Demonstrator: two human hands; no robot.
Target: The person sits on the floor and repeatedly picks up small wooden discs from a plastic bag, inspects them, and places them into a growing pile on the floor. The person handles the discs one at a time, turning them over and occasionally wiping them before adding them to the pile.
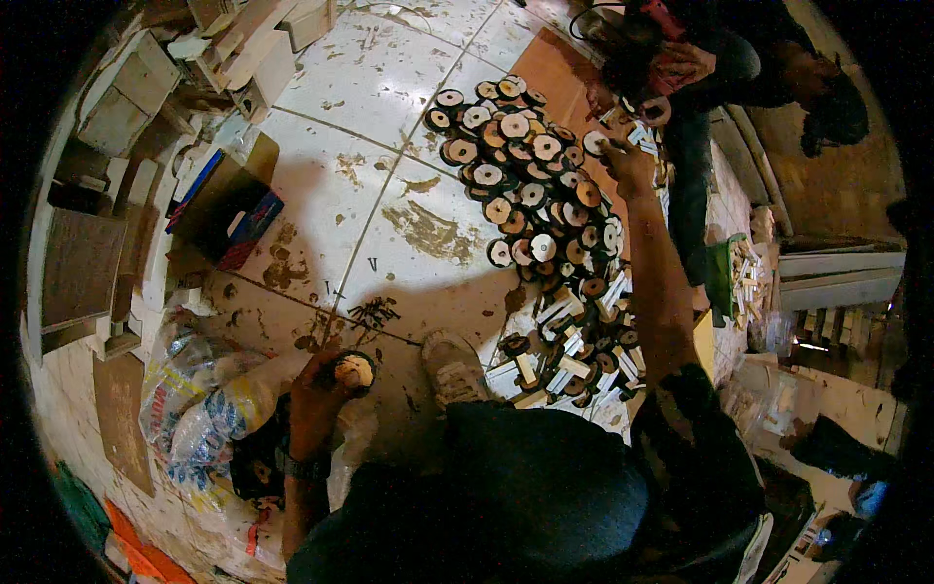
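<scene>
Low on the left, my left hand is closed around a small round wooden wheel, its pale face turned up. My right arm stretches far forward, and the fingers of my right hand pinch a pale wooden wheel at the right edge of a heap. That heap is made of many wooden wheels with dark rims and a hole in the middle. Nearer to me, it merges with a pile of pale wooden sticks and more wheels. Several dark screws lie on the tiles just beyond my left hand.
A co-worker's hand is close to my right hand. At the left stand an open blue box and wooden pieces. A plastic bag lies near my left arm. A green container of sticks stands at right.
</scene>
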